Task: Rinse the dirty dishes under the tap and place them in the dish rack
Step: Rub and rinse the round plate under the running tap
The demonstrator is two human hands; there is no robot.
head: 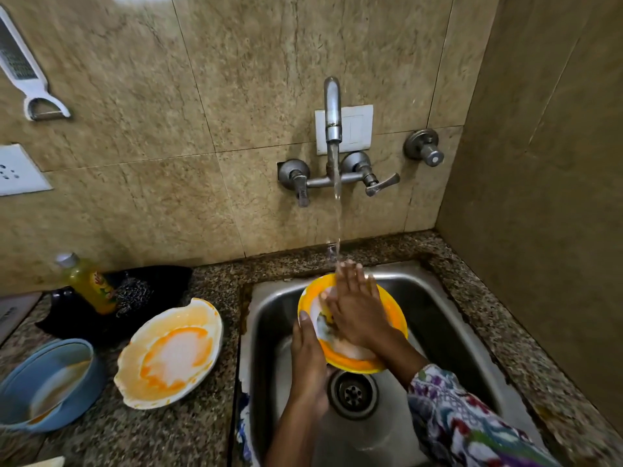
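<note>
Beige stone-look tiles cover the wall behind a speckled granite surface. Set into it, the steel sink has a round drain in its floor. A wall-mounted metal tap runs a thin stream of water straight down onto the fingertips of the right hand.

On the surface to the left of the sink lies a white scalloped dish, smeared with orange residue around a pale centre. Farther left, a blue bowl holds brownish liquid. Behind them a black tray carries a yellow bottle with a grey cap and a dark wire scrubber. A white grater hangs on the wall at upper left.

Over the sink, tilted under the stream, is the orange-rimmed plate, white inside. The left hand grips its near-left edge, thumb over the rim. The right hand, fingers straight and spread, presses flat against the plate's inner face. A patterned sleeve covers the right forearm.
</note>
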